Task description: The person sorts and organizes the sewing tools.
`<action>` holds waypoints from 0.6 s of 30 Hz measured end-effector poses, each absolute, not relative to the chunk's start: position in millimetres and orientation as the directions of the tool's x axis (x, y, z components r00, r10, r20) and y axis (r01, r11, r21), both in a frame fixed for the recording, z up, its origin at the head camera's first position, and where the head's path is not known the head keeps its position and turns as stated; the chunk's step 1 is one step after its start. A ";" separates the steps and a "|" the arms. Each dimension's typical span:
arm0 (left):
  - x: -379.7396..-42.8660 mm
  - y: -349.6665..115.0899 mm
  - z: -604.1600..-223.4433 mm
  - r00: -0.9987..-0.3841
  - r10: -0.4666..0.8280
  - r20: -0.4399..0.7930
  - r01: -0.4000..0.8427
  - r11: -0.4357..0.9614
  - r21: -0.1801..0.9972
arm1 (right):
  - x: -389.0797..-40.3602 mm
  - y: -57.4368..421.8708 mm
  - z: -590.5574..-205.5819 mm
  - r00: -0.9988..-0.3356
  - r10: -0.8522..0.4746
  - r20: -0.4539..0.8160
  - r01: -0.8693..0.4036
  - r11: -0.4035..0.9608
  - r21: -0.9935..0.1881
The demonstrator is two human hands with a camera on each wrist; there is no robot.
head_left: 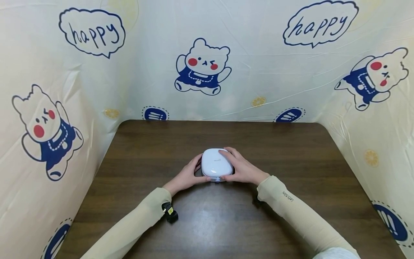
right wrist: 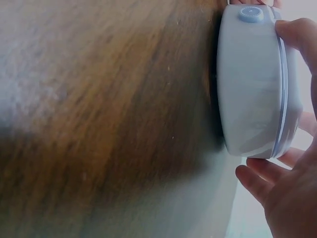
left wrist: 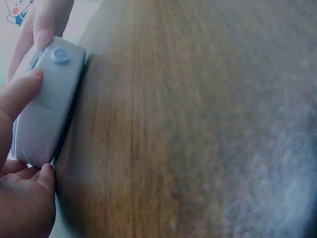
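Note:
A white rounded case [head_left: 215,163] with a lid sits on the brown table around the middle. Its front carries a round button [right wrist: 251,14], and a seam runs around the side between lid and base. My left hand [head_left: 187,175] grips the case's left side, thumb along the front near the button and fingers curled around the lower edge. From the right, my right hand [head_left: 244,168] holds it, with its thumb at the front seam, one finger over the lid and others around the side. In the left wrist view both thumbs lie close to the button.
The brown wooden table [head_left: 207,223] extends all around the case. A pale cloth [head_left: 245,64] printed with bears and "happy" bubbles hangs behind and along both sides. A small black device [head_left: 170,213] is strapped over the left sleeve.

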State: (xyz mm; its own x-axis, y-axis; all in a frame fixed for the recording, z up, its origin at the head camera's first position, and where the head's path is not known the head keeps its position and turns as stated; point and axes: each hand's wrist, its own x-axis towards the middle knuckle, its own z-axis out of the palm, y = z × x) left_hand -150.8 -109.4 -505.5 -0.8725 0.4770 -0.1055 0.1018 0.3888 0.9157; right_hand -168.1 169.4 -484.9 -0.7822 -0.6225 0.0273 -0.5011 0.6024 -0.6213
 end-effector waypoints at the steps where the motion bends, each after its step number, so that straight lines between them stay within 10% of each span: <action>1: -150.7 -109.3 -505.4 -0.873 0.476 -0.105 0.102 0.389 0.916 | -168.0 169.4 -484.8 -0.783 -0.621 0.025 -0.499 0.604 -0.622; 18: -152.4 -109.6 -506.1 -0.867 0.485 -0.118 0.105 0.410 0.906 | -163.1 167.9 -483.2 -0.798 -0.602 -0.006 -0.450 0.602 -0.660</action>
State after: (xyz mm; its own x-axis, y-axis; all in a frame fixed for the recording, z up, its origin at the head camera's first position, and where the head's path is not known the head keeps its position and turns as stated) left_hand -152.4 -109.6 -506.1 -0.8667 0.4846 -0.1184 0.1052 0.4096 0.9062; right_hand -163.1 167.9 -483.2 -0.7982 -0.6024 -0.0059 -0.4496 0.6022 -0.6598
